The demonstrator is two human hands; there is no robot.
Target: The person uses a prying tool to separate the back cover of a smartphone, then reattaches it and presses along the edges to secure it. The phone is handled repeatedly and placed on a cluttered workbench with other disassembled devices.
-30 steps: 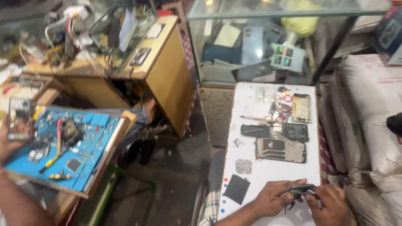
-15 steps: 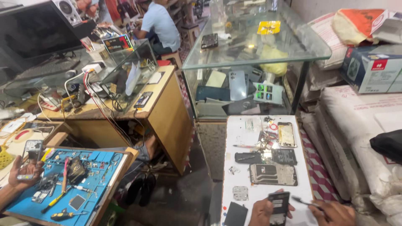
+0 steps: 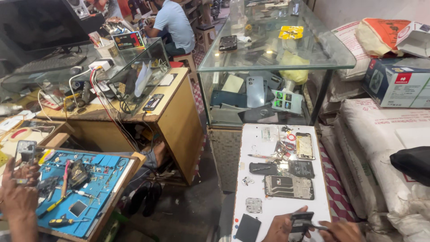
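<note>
The phone part (image 3: 301, 222), a small dark piece, is at the bottom edge of the white board (image 3: 257, 179), held upright in the left hand (image 3: 281, 228). This hand is closed around its lower end, with the thumb on the left side. The right hand (image 3: 346, 231) is just beside it and pinches a thin tool (image 3: 319, 227), whose tip touches the part; the fingers are closed on the tool, but most of the hand is cut off by the picture edge. On the board above the hands lies a phone frame (image 3: 289, 187), and further up a dark battery (image 3: 263, 168), a second dark flat piece (image 3: 301, 168) and a phone with a golden back (image 3: 304, 145). A black square (image 3: 248, 227) lies left of the left hand. At the far left, another person's hand (image 3: 18, 195) holds a small phone (image 3: 25, 152) over a blue mat (image 3: 85, 192) with tools. Behind the board stands a glass counter (image 3: 268, 58).
</note>
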